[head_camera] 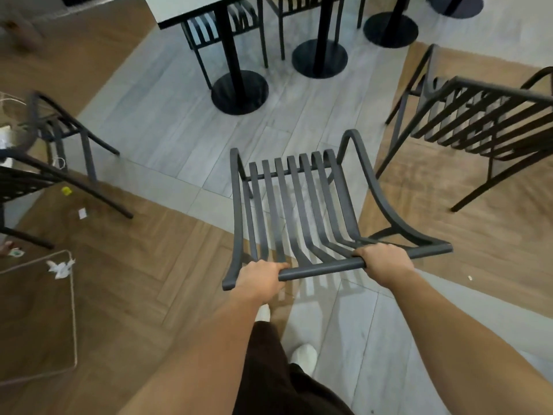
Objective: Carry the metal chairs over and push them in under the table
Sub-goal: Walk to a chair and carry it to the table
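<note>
A dark grey metal chair (299, 205) with a slatted seat and back is right in front of me, its seat pointing away. My left hand (260, 280) grips the left end of its top back rail. My right hand (384, 262) grips the same rail further right. Ahead stands a white-topped table (185, 7) on black pedestal legs with round bases (239, 92). Two more slatted chairs (221, 28) sit tucked under it.
Another metal chair (478, 121) stands on the right on wooden flooring. Two chairs (59, 136) stand at the left. Paper scraps (61, 268) and a thin wire frame (73, 310) lie on the floor at lower left. Grey floor lies between me and the table.
</note>
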A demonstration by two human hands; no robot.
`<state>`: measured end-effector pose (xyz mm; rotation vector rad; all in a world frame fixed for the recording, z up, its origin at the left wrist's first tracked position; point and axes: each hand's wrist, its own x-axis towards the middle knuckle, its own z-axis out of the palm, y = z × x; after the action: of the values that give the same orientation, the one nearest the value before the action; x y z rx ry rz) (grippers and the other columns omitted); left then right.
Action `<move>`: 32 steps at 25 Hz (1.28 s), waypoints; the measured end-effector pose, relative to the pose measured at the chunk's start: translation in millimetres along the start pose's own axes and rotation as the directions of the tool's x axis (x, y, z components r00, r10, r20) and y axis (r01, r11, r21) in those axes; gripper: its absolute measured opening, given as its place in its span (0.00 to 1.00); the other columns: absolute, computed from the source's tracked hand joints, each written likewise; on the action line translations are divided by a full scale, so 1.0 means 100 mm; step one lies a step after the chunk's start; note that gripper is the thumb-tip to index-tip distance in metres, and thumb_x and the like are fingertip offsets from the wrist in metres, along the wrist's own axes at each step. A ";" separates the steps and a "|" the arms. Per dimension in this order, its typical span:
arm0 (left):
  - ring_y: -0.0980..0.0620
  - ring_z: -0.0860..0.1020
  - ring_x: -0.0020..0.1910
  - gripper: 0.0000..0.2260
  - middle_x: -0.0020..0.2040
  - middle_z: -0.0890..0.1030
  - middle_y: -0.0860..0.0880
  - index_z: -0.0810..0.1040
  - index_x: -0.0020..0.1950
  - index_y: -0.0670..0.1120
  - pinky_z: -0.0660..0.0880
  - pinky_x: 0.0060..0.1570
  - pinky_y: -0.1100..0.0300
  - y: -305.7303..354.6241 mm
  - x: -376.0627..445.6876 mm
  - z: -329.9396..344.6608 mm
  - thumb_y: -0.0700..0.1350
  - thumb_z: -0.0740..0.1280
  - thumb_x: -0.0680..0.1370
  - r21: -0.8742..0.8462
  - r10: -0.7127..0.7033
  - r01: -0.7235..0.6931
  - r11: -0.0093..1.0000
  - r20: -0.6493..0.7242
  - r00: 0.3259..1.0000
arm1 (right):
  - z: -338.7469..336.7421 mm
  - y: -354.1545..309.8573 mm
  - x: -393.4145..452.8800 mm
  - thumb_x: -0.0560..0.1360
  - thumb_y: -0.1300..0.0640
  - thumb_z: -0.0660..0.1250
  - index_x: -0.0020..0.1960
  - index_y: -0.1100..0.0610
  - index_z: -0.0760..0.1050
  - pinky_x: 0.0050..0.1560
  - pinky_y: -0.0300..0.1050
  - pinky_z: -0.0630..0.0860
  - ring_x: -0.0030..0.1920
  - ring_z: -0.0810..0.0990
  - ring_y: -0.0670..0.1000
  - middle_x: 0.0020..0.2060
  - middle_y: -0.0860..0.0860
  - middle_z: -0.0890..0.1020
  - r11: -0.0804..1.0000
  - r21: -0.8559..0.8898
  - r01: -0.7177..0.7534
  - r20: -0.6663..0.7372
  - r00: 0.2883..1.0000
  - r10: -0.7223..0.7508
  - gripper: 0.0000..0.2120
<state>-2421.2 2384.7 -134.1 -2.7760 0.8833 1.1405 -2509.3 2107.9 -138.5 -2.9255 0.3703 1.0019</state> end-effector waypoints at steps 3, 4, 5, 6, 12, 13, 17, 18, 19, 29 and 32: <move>0.44 0.80 0.57 0.23 0.60 0.81 0.48 0.66 0.77 0.66 0.78 0.57 0.49 -0.02 0.23 -0.21 0.49 0.61 0.83 0.021 -0.032 0.032 0.999 0.010 0.999 | -0.22 0.05 0.26 0.81 0.54 0.60 0.62 0.41 0.77 0.51 0.52 0.80 0.50 0.82 0.54 0.50 0.47 0.83 0.999 -0.012 0.032 -0.011 0.999 -0.033 0.14; 0.44 0.80 0.57 0.23 0.61 0.81 0.48 0.66 0.77 0.66 0.78 0.58 0.48 -0.03 0.32 -0.31 0.49 0.61 0.83 0.025 -0.039 0.039 0.999 0.008 0.999 | -0.30 0.07 0.36 0.81 0.54 0.60 0.61 0.41 0.77 0.51 0.51 0.80 0.50 0.82 0.54 0.50 0.47 0.83 0.999 -0.019 0.038 -0.016 0.999 -0.039 0.13; 0.44 0.80 0.58 0.23 0.61 0.81 0.48 0.67 0.77 0.66 0.78 0.58 0.48 -0.04 0.42 -0.41 0.49 0.61 0.83 0.017 -0.044 0.044 0.999 0.008 0.999 | -0.38 0.08 0.47 0.81 0.54 0.60 0.61 0.41 0.77 0.50 0.51 0.80 0.50 0.82 0.54 0.50 0.47 0.83 0.999 -0.019 0.043 -0.020 0.999 -0.044 0.13; 0.44 0.80 0.58 0.23 0.61 0.81 0.48 0.67 0.77 0.65 0.78 0.58 0.48 -0.06 0.53 -0.51 0.48 0.61 0.83 0.005 -0.048 0.048 0.999 0.016 0.999 | -0.47 0.10 0.58 0.81 0.54 0.60 0.62 0.41 0.77 0.50 0.50 0.80 0.50 0.82 0.54 0.49 0.47 0.83 0.999 -0.019 0.047 -0.023 0.999 -0.048 0.14; 0.43 0.79 0.57 0.22 0.58 0.80 0.47 0.70 0.75 0.63 0.78 0.56 0.49 -0.17 1.05 -1.02 0.46 0.61 0.83 0.004 -0.050 0.050 0.999 -0.017 0.999 | -0.95 0.24 1.22 0.81 0.55 0.60 0.63 0.41 0.76 0.50 0.50 0.79 0.50 0.82 0.54 0.49 0.47 0.83 0.997 -0.031 0.072 -0.031 0.997 -0.073 0.15; 0.43 0.79 0.57 0.22 0.58 0.80 0.46 0.70 0.75 0.63 0.77 0.56 0.48 -0.16 1.13 -1.10 0.46 0.60 0.83 0.001 -0.054 0.054 0.999 -0.026 0.998 | -1.03 0.28 1.32 0.81 0.55 0.60 0.63 0.40 0.76 0.50 0.50 0.79 0.50 0.82 0.53 0.49 0.47 0.83 0.996 -0.039 0.076 -0.034 0.996 -0.077 0.15; 0.44 0.79 0.57 0.20 0.59 0.81 0.46 0.70 0.74 0.62 0.78 0.57 0.48 -0.14 1.49 -1.38 0.46 0.60 0.84 -0.073 -0.071 0.070 0.995 -0.014 0.997 | -1.35 0.44 1.76 0.81 0.56 0.60 0.65 0.40 0.76 0.51 0.51 0.81 0.50 0.82 0.53 0.48 0.47 0.83 0.994 -0.056 0.095 -0.017 0.995 -0.096 0.17; 0.44 0.80 0.56 0.20 0.58 0.81 0.46 0.70 0.75 0.63 0.78 0.57 0.47 -0.14 1.55 -1.43 0.47 0.60 0.85 -0.078 -0.077 0.076 0.994 -0.013 0.997 | -1.40 0.47 1.84 0.81 0.56 0.60 0.65 0.40 0.76 0.50 0.51 0.81 0.50 0.82 0.53 0.48 0.47 0.83 0.994 -0.061 0.093 -0.015 0.995 -0.094 0.17; 0.44 0.80 0.55 0.20 0.58 0.81 0.46 0.69 0.75 0.64 0.79 0.57 0.47 -0.14 1.64 -1.49 0.47 0.60 0.85 -0.075 -0.084 0.083 0.994 -0.010 0.996 | -1.46 0.51 1.94 0.81 0.56 0.59 0.64 0.40 0.76 0.50 0.51 0.81 0.50 0.82 0.53 0.48 0.47 0.82 0.993 -0.064 0.100 -0.016 0.995 -0.102 0.17; 0.46 0.80 0.52 0.19 0.51 0.82 0.52 0.71 0.70 0.69 0.80 0.53 0.48 -0.04 2.48 -2.17 0.52 0.61 0.82 -0.112 -0.272 0.266 0.957 -0.036 0.962 | -2.26 0.90 2.99 0.78 0.60 0.60 0.61 0.45 0.78 0.45 0.50 0.78 0.50 0.83 0.55 0.49 0.49 0.83 0.958 -0.139 0.250 -0.028 0.966 -0.257 0.17; 0.48 0.81 0.49 0.18 0.50 0.82 0.53 0.71 0.70 0.70 0.80 0.52 0.49 -0.03 2.69 -2.39 0.53 0.61 0.82 -0.146 -0.289 0.279 0.949 -0.047 0.956 | -2.49 1.00 3.30 0.79 0.60 0.60 0.60 0.47 0.78 0.44 0.48 0.75 0.50 0.83 0.55 0.50 0.49 0.83 0.949 -0.140 0.282 -0.024 0.957 -0.288 0.15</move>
<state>-2111.6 2201.3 -134.5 -2.9403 0.3987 1.1015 -2130.6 1914.7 -136.2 -3.0039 -0.1256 0.9555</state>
